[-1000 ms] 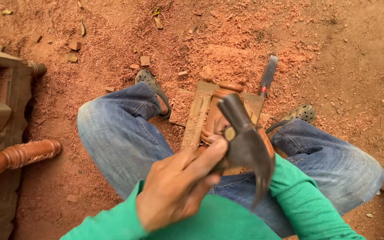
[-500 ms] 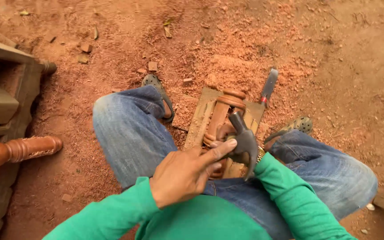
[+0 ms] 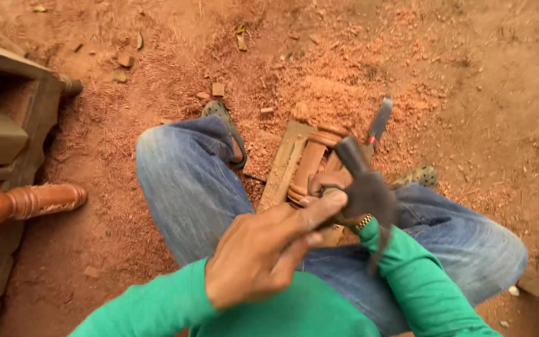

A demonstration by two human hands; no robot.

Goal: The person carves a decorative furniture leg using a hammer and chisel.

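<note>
Hammer [image 3: 366, 187], dark-headed with claw, gripped by right hand [image 3: 338, 187]; left hand [image 3: 263, 249] pinches something unseen.

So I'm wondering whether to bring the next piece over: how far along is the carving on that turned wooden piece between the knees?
Much looks cut already: reddish shavings lie heaped around, and the turned piece on the board shows rounded rings. In hand: the left hand and the right hand, mostly hidden, work at it beside the hammer. How much remains can't be judged; the chisel lies aside.

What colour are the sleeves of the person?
Bright green sleeves, seen in the head view.
</note>
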